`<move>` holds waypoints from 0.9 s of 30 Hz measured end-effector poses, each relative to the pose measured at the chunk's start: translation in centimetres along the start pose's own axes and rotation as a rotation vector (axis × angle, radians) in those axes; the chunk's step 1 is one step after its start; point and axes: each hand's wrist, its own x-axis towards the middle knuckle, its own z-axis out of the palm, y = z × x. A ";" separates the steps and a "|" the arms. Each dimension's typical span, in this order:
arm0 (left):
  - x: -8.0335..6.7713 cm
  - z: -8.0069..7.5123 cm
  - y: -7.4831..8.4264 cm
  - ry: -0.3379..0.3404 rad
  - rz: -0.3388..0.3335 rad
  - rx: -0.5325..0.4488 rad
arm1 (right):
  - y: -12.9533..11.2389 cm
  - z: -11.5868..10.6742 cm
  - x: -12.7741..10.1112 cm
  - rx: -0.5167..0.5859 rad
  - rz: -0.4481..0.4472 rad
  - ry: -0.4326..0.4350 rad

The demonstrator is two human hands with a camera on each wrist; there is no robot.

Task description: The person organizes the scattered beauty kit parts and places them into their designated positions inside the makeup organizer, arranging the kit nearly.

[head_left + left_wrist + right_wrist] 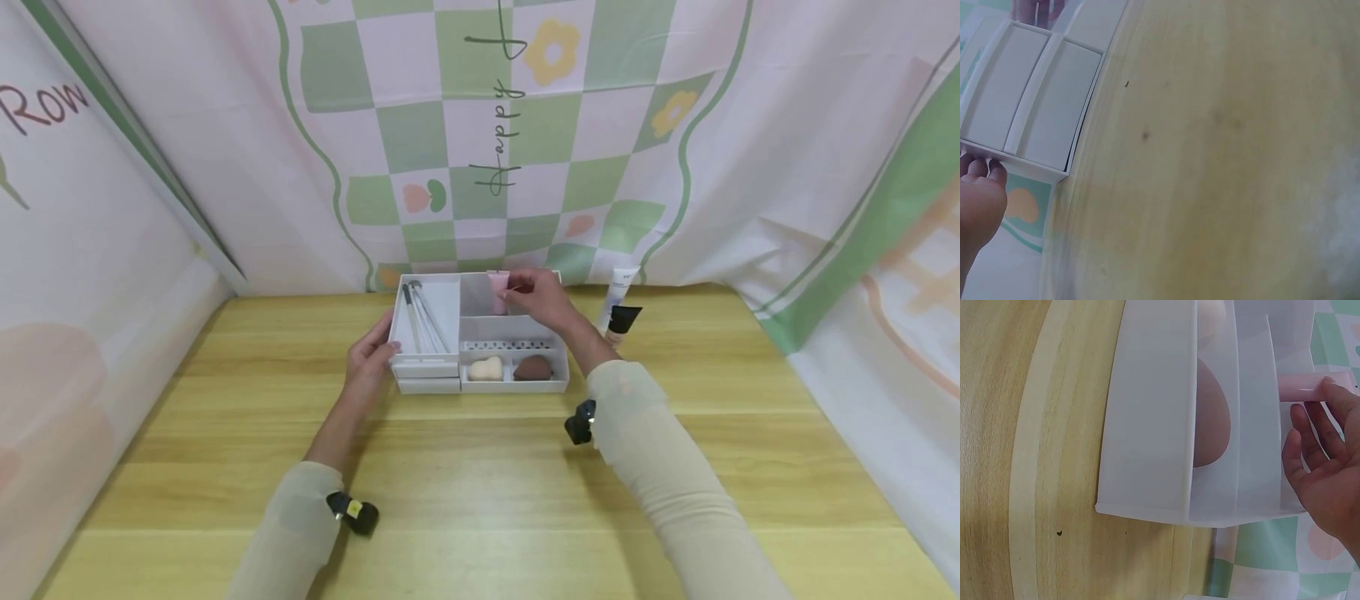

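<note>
A white desktop organizer (460, 333) stands on the table by the back curtain. My right hand (542, 300) pinches a pink squeeze tube (498, 287) near its top. The tube stands upright with its lower end inside the rear compartment; the right wrist view also shows the pink tube (1302, 387) under my thumb and fingers. My left hand (369, 354) holds the organizer's left side, thumb over the rim. In the left wrist view, the left hand's fingers (985, 172) bend against the side wall beside two drawer fronts (1057, 103).
Thin makeup brushes (423, 317) lie in the organizer's left tray. A cream sponge (486, 369) and a brown sponge (532, 368) sit in its front compartments. To the right stand a white tube (618, 287) and a black-capped tube (622, 322). A patterned curtain (480, 125) hangs behind.
</note>
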 end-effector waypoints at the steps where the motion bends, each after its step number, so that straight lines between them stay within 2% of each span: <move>1: 0.0 0.0 0.0 -0.003 -0.001 0.002 | 0.0 0.0 0.0 0.001 0.001 -0.001; 19: 0.1 0.0 0.0 0.000 -0.010 -0.022 | 0.0 -0.4 -0.2 0.005 0.033 -0.014; 27: 0.1 0.1 0.0 -0.002 -0.007 -0.031 | -0.2 -1.0 -0.6 0.042 0.031 -0.025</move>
